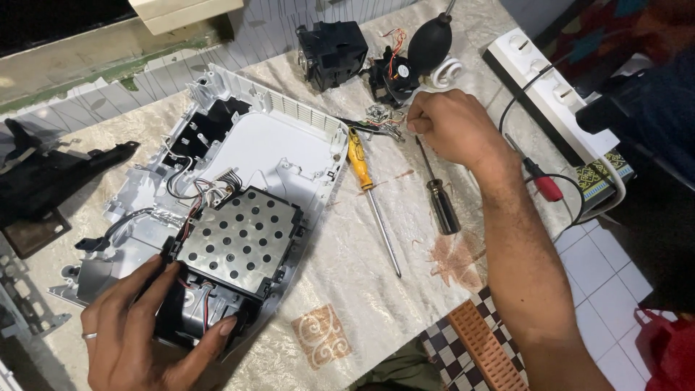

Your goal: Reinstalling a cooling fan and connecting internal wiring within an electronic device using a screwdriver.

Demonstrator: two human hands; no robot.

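Left grip (141, 337) clamps the black fan block (195, 308) at the near corner of the white casing (279, 141) on the bench (362, 289); right grip (449, 127) is closed over the small screws (380, 116) beside the yellow screwdriver (358, 156). Risk, I'd say: tugging the block could strain its thin wires (199, 199), and a nudge could scatter the screws.

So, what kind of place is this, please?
Probably a home repair corner, not a proper workshop. An opened white device shell lies on a cloth-covered table, with a yellow-handled screwdriver and a black one beside it, and a white power strip at the edge.
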